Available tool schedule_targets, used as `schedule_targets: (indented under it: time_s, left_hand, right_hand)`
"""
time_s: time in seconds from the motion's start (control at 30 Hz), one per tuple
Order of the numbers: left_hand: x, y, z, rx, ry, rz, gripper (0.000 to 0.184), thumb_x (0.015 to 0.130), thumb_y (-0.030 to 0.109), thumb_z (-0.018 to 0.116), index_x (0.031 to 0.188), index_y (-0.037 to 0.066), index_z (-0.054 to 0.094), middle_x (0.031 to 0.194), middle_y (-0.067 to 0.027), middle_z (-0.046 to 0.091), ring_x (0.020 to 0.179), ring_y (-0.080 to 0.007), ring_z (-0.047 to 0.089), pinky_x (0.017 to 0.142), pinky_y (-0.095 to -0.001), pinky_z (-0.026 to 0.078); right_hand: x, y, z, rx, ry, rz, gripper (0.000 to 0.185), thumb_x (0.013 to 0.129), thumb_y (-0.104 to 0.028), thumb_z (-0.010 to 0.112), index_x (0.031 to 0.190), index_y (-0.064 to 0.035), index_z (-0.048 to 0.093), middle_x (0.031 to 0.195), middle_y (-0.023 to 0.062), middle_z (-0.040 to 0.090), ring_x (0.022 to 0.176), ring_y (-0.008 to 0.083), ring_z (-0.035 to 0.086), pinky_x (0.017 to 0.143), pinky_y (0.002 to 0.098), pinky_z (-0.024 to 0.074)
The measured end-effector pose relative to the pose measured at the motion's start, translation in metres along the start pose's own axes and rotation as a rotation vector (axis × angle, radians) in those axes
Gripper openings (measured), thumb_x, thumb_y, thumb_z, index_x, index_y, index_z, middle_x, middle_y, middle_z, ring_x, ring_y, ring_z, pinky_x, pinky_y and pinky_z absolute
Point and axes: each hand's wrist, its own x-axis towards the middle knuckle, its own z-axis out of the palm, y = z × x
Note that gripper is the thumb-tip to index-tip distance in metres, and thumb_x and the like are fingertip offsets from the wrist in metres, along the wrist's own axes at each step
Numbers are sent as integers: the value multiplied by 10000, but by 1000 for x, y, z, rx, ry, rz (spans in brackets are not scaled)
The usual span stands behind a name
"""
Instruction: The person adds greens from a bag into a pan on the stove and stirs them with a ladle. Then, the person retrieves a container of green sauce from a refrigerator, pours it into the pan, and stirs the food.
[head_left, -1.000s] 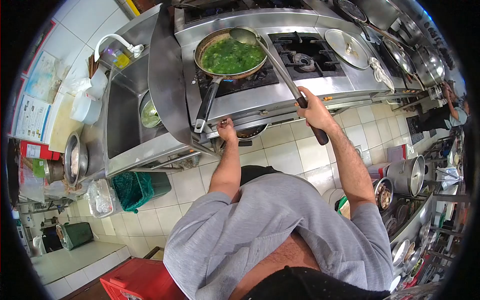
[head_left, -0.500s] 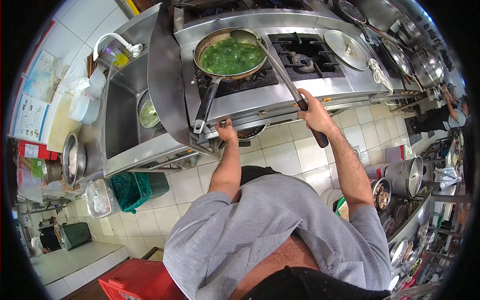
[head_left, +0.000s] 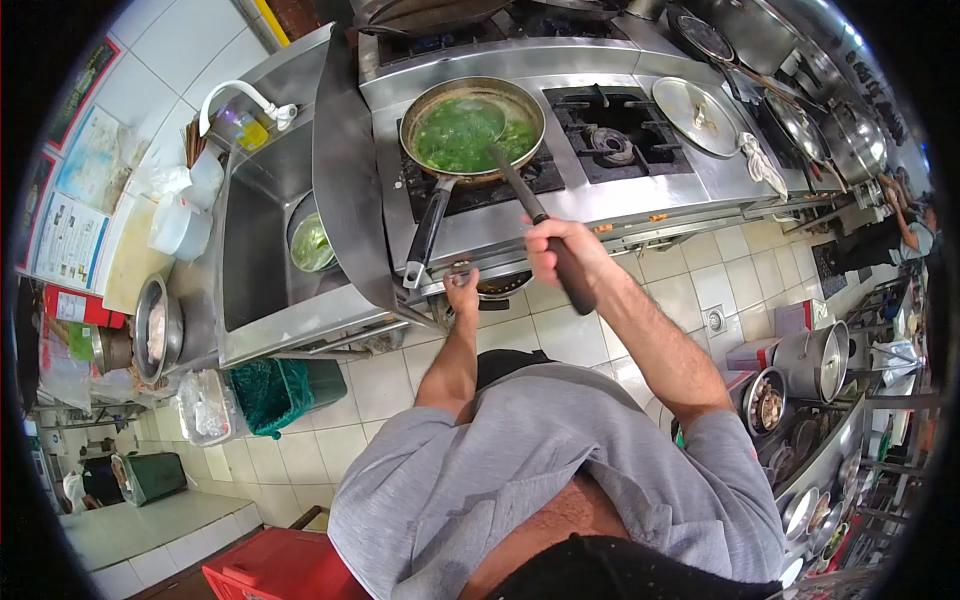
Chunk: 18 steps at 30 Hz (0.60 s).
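A wide frying pan sits over the left front burner, holding green liquid with chopped greens. Its black handle points toward the stove's front edge. My right hand is wrapped round the dark grip of a long ladle, whose bowl is down in the green liquid. At the stove's front panel, right of the pan handle's end, my left hand has its fingers on a knob.
Left of the stove, behind a metal divider, is a sink with a bowl. A lid and a cloth lie on the right. A green-lined bin stands below. Another person is at far right.
The ladle has moved left and deeper into the pan, and my right hand has shifted left and down. The view has shifted slightly. My left hand stays near the knob.
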Motion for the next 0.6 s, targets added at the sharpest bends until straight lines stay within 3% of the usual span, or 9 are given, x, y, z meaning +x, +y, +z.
schedule_targets:
  time_s: [0.03, 0.1, 0.13, 0.27, 0.47, 0.6]
  left_hand:
    - [-7, 2, -11, 70, -79, -116, 815, 755, 196, 731, 1349, -11, 212, 1034, -92, 482, 953, -213, 528, 719, -300, 472]
    - [20, -28, -49, 287, -406, -273, 804, 763, 310, 714, 1346, 9, 248, 1038, -81, 511, 891, -197, 544, 694, -308, 469]
    - [8, -18, -57, 271, -376, -316, 774, 768, 330, 706, 1334, 17, 281, 1033, -77, 529, 856, -185, 550, 681, -315, 470]
    - [-9, -14, -116, 361, -359, -455, 709, 766, 347, 707, 1293, 23, 361, 1079, -89, 560, 806, -162, 565, 655, -316, 478]
    - [0, 0, -148, 550, -414, -584, 692, 783, 349, 687, 1302, 38, 351, 1109, -80, 550, 825, -166, 562, 687, -332, 476]
    - [10, 11, -133, 621, -539, -530, 710, 780, 364, 681, 1306, 20, 351, 1067, -85, 585, 824, -155, 562, 668, -320, 473]
  right_hand:
    - [1, -3, -12, 212, -186, 58, 277, 840, -115, 524, 1102, -50, 461, 624, -37, 441, 445, 68, 441, 357, 203, 319]
    - [1, -6, -24, 386, -349, 104, 198, 843, -118, 519, 1032, -70, 487, 587, -39, 432, 438, 66, 416, 365, 222, 341]
    - [-5, -1, -24, 371, -332, 96, 233, 847, -104, 507, 1075, -61, 496, 584, -34, 426, 434, 72, 411, 349, 225, 330]
    - [-25, 14, -14, 129, -191, -43, 353, 801, -65, 519, 1148, -57, 455, 576, -2, 442, 397, 100, 414, 327, 244, 329]
    - [-33, 6, -2, -526, 61, -282, 779, 694, 36, 561, 1395, -41, 230, 571, 18, 463, 378, 115, 454, 359, 252, 379]
    - [-38, -4, 7, -856, 225, -305, 760, 714, 16, 556, 1403, -75, 247, 598, 7, 448, 442, 100, 471, 423, 245, 400]
